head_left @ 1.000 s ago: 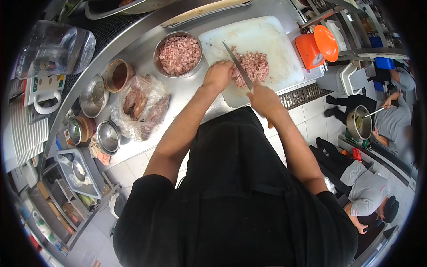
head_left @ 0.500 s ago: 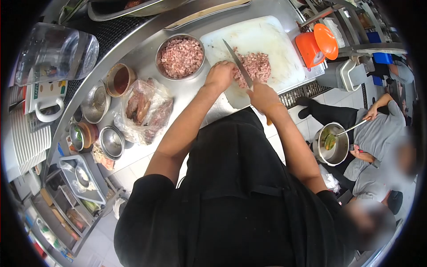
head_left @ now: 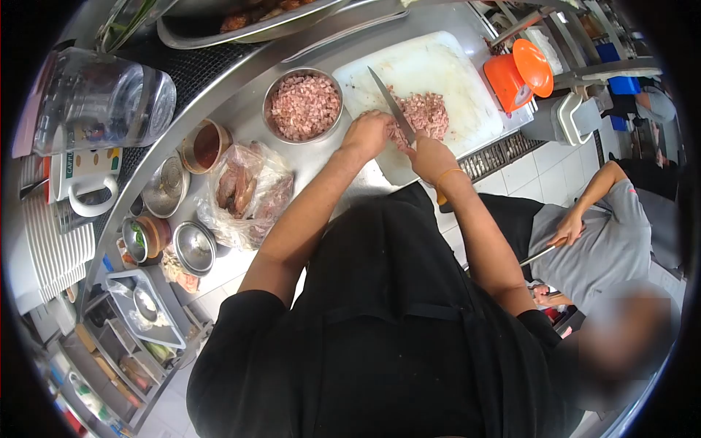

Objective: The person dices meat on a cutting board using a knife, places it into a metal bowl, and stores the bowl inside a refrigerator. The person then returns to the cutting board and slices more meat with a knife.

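Note:
My right hand (head_left: pixel 434 158) is wrapped round the handle of a long kitchen knife (head_left: pixel 388 96). Its blade points up and left across a white cutting board (head_left: pixel 467 87), alongside a pile of finely diced pink meat (head_left: pixel 426 113). On the blade's left side, my left hand (head_left: pixel 369 134) has its fingers curled down onto meat at the board's near-left part; the fingertips are partly hidden. A steel bowl (head_left: pixel 266 120) heaped with diced meat stands just left of the board. Larger meat pieces (head_left: pixel 235 191) lie in an open clear plastic bag (head_left: pixel 252 230) farther left.
An orange scale (head_left: pixel 504 80) stands right of the board. Left on the counter are a tub of red sauce (head_left: pixel 207 146) and metal bowls (head_left: pixel 196 248). A raised shelf holds a clear container (head_left: pixel 109 98) and a tray (head_left: pixel 255 33). A co-worker (head_left: pixel 591 241) grips a long handle at right.
The view has shifted slightly, so the counter items sit lower and farther right. Both hands and the knife stay nearly in place. The co-worker has moved closer; their pot is now hidden behind my arm.

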A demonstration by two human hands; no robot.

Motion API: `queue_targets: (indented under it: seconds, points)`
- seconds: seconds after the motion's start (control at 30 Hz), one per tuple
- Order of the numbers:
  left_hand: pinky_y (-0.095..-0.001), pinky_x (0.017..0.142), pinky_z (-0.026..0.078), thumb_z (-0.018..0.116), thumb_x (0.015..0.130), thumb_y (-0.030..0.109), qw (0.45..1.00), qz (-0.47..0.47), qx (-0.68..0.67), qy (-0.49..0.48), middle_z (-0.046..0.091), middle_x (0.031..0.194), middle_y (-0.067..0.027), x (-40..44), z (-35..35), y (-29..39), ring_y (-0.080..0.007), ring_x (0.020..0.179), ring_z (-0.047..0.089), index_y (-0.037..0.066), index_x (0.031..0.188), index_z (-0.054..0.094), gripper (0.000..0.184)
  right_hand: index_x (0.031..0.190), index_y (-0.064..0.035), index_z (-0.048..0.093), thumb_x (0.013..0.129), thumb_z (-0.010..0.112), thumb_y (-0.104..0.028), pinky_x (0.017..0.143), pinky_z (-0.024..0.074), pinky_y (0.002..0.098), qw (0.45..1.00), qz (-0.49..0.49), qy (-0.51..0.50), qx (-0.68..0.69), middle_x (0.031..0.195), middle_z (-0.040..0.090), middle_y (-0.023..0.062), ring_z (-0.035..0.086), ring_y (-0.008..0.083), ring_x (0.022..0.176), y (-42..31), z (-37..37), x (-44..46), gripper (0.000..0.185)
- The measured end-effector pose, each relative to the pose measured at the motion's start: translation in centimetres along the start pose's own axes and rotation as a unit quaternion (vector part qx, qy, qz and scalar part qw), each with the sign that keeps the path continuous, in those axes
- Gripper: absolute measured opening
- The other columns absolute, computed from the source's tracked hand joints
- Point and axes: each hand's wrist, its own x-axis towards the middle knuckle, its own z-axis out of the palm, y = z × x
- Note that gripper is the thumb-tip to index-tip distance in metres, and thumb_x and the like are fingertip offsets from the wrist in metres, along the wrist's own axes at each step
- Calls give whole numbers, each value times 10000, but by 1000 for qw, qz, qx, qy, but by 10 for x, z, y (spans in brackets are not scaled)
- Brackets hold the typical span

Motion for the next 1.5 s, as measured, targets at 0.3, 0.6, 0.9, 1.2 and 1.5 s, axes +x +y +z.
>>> queue_targets:
  seconds: [0.3, 0.6, 0.9, 1.2, 1.5]
  points:
    - [-472, 1057, 507, 580, 967, 52, 997, 10, 62, -40, 685, 1190, -172, 6, -5, 2, -385, 1192, 633, 57, 1159, 721, 239, 1281, 65, 507, 1043, 601, -326, 884, 564, 568, 999, 38, 36, 10, 1023, 736, 324, 722, 496, 992, 3, 53, 3, 467]
    - [-481, 1024, 521, 653, 944, 74, 1000, -16, 7, -7, 688, 1171, -168, -7, -11, 1, -396, 1168, 643, 41, 1171, 704, 235, 1244, 71, 529, 1033, 624, -271, 906, 563, 559, 999, 21, -20, -27, 1045, 736, 326, 727, 480, 1025, -14, 7, -30, 413]
    - [-498, 1012, 522, 606, 975, 99, 999, -40, 29, -8, 683, 1196, -183, 3, -10, -8, -409, 1165, 643, 46, 1158, 701, 214, 1268, 75, 492, 1031, 624, -288, 901, 570, 544, 997, -6, 76, -21, 1078, 723, 335, 726, 474, 1022, -5, 57, 20, 453]
    - [-520, 998, 523, 604, 980, 124, 998, -62, 30, 18, 675, 1168, -193, 13, -7, 1, -413, 1148, 648, 41, 1055, 682, 136, 1274, 72, 482, 1025, 637, -271, 900, 569, 553, 998, 51, 18, -14, 1076, 724, 340, 723, 486, 1032, -16, 46, 1, 451]
    - [-490, 941, 545, 651, 958, 124, 1000, -6, -6, -7, 700, 1047, -175, 5, -6, -8, -391, 1062, 677, 35, 983, 710, 109, 1324, 74, 466, 1024, 641, -292, 918, 562, 554, 1000, -8, 9, -6, 1073, 732, 334, 723, 477, 1052, -16, 22, 40, 505]
